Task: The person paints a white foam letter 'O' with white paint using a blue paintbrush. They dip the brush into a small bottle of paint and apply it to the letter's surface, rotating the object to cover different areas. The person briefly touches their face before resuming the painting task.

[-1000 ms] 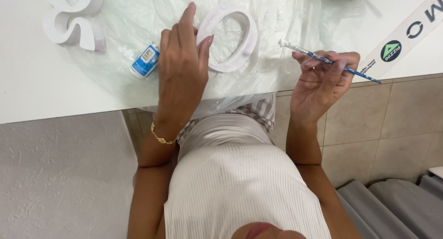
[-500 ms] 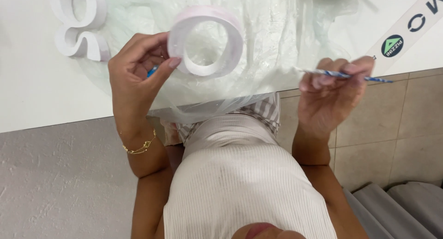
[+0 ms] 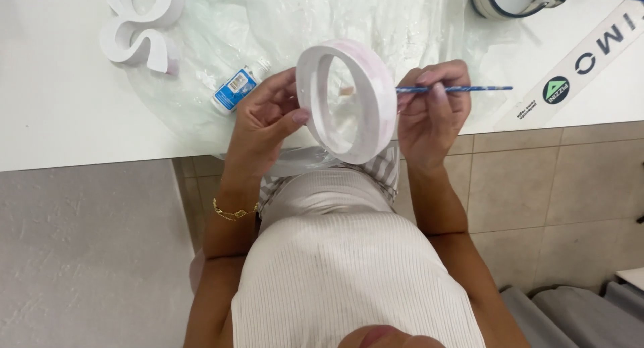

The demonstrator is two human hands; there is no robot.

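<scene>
1. Left hand (image 3: 263,123) closed on the white ring-shaped letter (image 3: 349,100) – thumb on its near face, fingers behind the outer rim, grip clamped firm
2. Ring-shaped letter lifted off the bench (image 3: 60,113), tilted on edge between the two hands, above the bench's near edge and the clear plastic sheet (image 3: 268,26); faint pink tint on its outer band
3. Right hand (image 3: 429,113) pinched shut on a thin blue paintbrush (image 3: 456,89) – fingers together around the handle, brush lying level, its working end toward the letter and hidden behind the rim
4. One small paint bottle with a blue label (image 3: 235,89) lying on the plastic, just beside the left hand
5. One more white curvy letter (image 3: 137,19) on the bench at the far left, well apart from both hands
6. One round white container with a dark rim (image 3: 503,0) at the far right edge, partly cut off
7. One white printed strip (image 3: 570,73) lying slantwise on the bench, right of the brush
8. One gold bracelet (image 3: 231,212) on the left wrist
</scene>
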